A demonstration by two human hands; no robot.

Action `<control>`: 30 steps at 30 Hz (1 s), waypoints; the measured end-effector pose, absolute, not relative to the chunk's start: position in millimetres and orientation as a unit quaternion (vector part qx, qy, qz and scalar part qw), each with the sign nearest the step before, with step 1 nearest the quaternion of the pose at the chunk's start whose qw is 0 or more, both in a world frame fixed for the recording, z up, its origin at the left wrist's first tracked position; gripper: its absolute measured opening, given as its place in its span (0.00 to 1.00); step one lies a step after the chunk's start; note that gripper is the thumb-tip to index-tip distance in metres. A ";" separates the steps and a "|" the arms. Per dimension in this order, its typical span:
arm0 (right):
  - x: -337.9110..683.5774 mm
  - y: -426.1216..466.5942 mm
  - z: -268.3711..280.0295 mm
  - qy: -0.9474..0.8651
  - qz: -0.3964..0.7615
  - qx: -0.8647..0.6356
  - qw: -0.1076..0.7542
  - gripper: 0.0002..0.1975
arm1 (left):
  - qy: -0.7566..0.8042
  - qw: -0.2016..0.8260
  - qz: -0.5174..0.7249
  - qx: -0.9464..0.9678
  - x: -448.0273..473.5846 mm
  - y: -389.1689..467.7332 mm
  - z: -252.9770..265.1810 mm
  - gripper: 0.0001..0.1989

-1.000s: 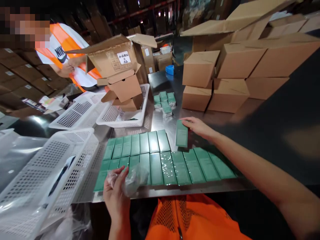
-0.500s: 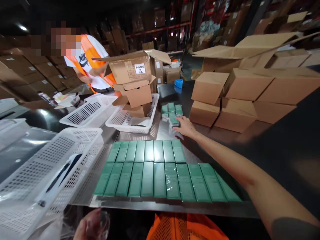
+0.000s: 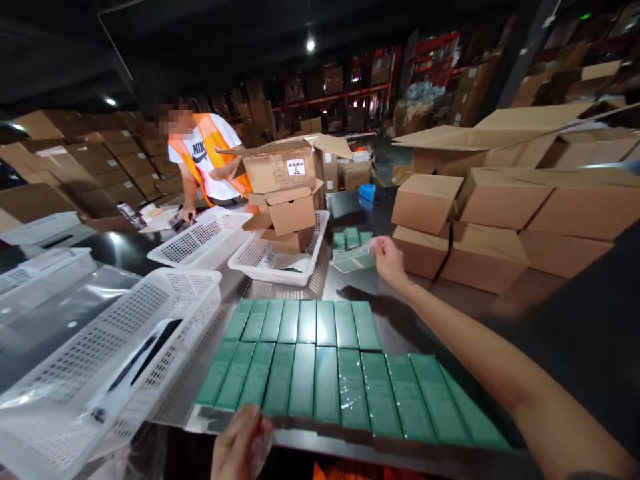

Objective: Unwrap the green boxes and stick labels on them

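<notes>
Right hand (image 3: 390, 261) grips a wrapped pack (image 3: 355, 260) beyond two rows of green boxes

The fingers of the right hand are pinched together on the right end of the pack, a greenish piece in clear wrap. It sits slightly tilted at the near side of a small group of green packs (image 3: 352, 236) and hides part of them; whether it touches them or the table (image 3: 410, 327) cannot be told.

The left hand (image 3: 239, 439) is at the table's near edge, beside the left part of the near row (image 3: 302, 380). Its fingers are curled around crumpled clear plastic (image 3: 262, 443).

The green boxes lie flat and side by side: eight in the far row (image 3: 307, 321), eleven in the near row, which runs farther right.

On the left stands a long white basket (image 3: 125, 313) with black-and-white items (image 3: 145, 357) inside. Farther off, another white basket (image 3: 270, 272) holds an open brown carton (image 3: 293, 215), with a third basket (image 3: 200, 237) to its left. Brown cartons (image 3: 487, 257) are stacked two high on the right. At the far left, a co-worker in an orange vest (image 3: 213, 150) leans toward the table.
</notes>
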State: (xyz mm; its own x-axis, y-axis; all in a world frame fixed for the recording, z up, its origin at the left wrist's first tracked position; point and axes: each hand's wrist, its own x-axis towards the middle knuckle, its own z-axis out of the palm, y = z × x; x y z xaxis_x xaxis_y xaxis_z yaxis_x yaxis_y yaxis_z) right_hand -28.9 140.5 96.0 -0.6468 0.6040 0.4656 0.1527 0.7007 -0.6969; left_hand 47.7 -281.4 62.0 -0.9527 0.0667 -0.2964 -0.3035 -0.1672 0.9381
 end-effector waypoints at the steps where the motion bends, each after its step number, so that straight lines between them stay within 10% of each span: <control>1: -19.5 136.2 102.2 -0.847 0.334 -0.198 0.363 0.27 | 0.608 0.178 0.768 -0.091 44.3 -272.4 67.2 0.22; 10: 90.2 48.2 137.6 -0.815 0.523 0.124 0.217 0.23 | 0.388 0.638 0.666 0.013 27.6 -183.9 89.1 0.38; 21: 148.4 34.0 108.4 -0.758 0.589 -0.019 0.278 0.26 | 0.586 0.261 0.767 0.031 60.5 -187.9 88.9 0.37; 30: 153.9 -4.5 101.0 -0.679 0.597 0.023 0.427 0.14 | 0.579 0.301 0.757 0.034 59.8 -193.3 88.5 0.34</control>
State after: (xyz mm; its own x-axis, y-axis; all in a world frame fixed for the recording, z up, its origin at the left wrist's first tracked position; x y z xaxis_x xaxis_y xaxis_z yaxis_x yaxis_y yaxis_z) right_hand 153.9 -4.5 101.0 -0.6336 0.4787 0.6078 -0.5413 0.2869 -0.7903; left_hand 59.8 -193.3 88.5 -0.8163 0.4958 -0.2965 -0.4162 -0.1489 0.8970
